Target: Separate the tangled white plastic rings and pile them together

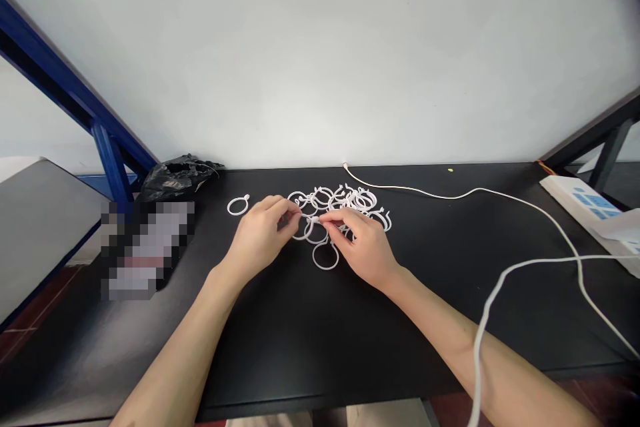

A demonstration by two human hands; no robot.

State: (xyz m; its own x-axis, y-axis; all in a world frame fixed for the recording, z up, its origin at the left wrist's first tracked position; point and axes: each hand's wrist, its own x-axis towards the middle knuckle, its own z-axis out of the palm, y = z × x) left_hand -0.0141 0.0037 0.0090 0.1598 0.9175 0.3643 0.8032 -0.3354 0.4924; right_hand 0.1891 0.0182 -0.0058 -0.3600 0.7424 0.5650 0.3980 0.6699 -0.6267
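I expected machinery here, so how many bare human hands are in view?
2: the bare left hand, at the left front of the heap of thin white plastic rings; the bare right hand, at its right front. None seems hidden.

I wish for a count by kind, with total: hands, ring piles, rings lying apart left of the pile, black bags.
Hands (left hand, right hand): 2
Ring pile (rings overlap too much to count singly): 1
Lone ring: 1
Bag: 1
Total: 5
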